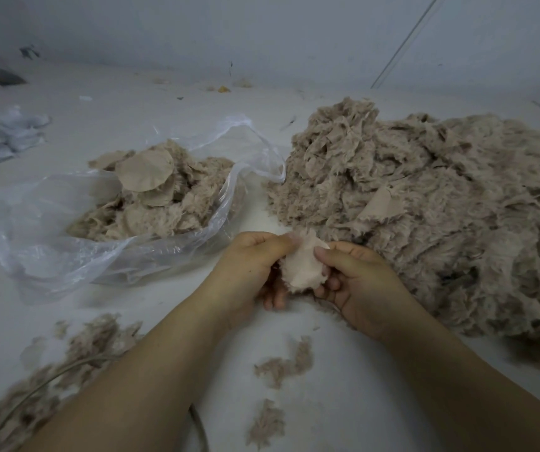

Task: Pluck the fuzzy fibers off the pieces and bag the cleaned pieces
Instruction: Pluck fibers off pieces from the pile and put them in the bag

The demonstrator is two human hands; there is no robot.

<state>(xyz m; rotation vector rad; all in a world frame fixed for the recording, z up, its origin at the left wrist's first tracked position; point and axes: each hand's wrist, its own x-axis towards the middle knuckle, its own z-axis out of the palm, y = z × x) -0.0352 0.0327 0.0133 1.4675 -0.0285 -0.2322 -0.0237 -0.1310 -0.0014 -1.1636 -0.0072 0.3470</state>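
Left hand and right hand both pinch round fabric piece, plucking underway. Plastic bag beyond left hand part-filled; big uncleaned pile beyond right hand remains.

Two bare forearms reach in from the lower edge, with no sleeves showing on either. The left hand and the right hand wear no gloves, rings or wristbands. Fingernails are short and unpainted, plainest on the right hand's thumb.
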